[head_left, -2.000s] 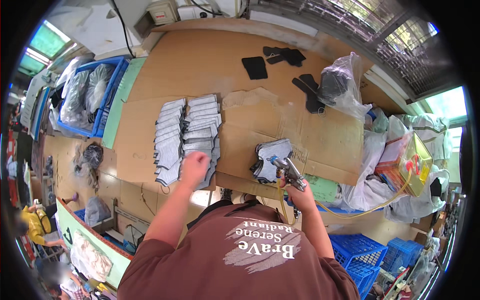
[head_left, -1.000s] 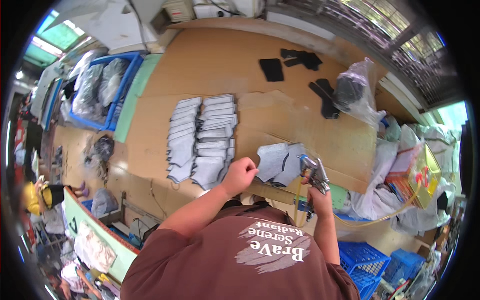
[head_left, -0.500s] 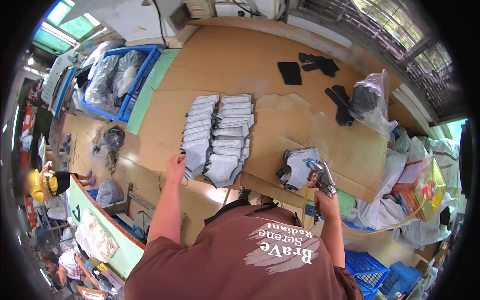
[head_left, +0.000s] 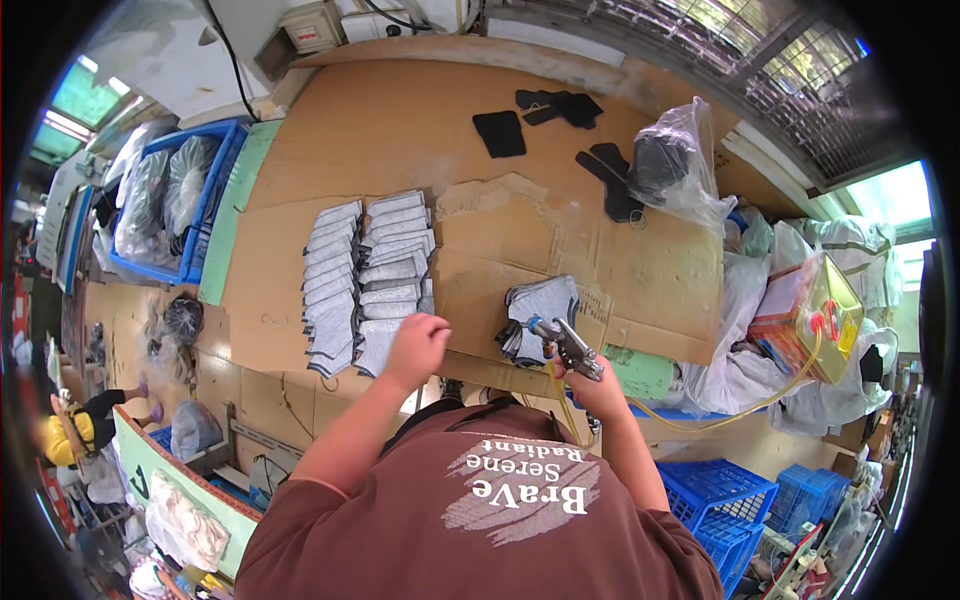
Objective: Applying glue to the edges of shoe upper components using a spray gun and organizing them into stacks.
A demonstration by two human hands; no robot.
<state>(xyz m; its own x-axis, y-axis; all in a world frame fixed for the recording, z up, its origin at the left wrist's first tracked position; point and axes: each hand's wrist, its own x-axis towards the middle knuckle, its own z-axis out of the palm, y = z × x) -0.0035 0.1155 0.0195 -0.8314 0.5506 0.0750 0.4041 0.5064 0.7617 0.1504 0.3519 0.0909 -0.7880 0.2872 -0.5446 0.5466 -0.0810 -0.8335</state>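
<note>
Two overlapping rows of grey, shaped fabric pieces lie on the cardboard-covered table: a left row (head_left: 331, 290) and a right row (head_left: 392, 270). My left hand (head_left: 416, 350) is at the near end of the right row, partly covering it, with its fingers curled in. Whether anything is in those fingers is hidden. My right hand (head_left: 603, 390) grips a metal spray gun (head_left: 572, 350) with a yellow hose. The gun's blue nozzle end is over a small pile of similar grey pieces (head_left: 545, 297) with dark edges, at the table's near side.
Black cut pieces (head_left: 499, 134) and a clear bag (head_left: 672, 165) of dark items lie farther back on the cardboard (head_left: 340, 130). A blue crate (head_left: 222, 190) of bagged goods stands left. Right are a yellow can (head_left: 845, 325) joined to the hose and blue crates (head_left: 715, 490).
My left hand has moved right, from the near edge of the left row to the right row's near end. The spray gun stays over the small pile. The whole view has shifted.
</note>
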